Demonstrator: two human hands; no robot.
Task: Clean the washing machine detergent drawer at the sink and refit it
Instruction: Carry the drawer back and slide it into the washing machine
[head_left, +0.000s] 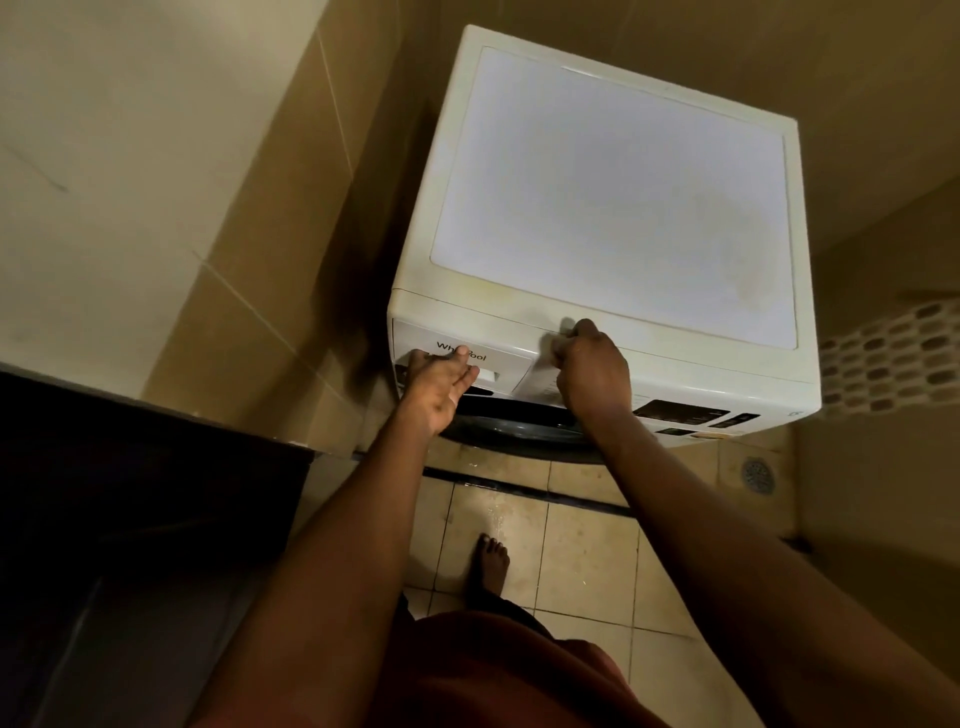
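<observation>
- Evidently the detergent drawer is seen seated flush at the front left corner of the washing machine.
- Its face is pressed by the left hand, fingers straight — nothing gripped.
- The right hand is curled at the front top edge; any hold cannot be told.
- Withdrawal or final seating is judged to be in hand — a square pull or push is needed.

In the laundry corner, the washing machine stands with a wall on its left and a floor drain on its right. The person's left hand rests on the detergent drawer at the front's left end. The right hand is on the panel just beside it, and one foot is on the floor before the machine.
</observation>
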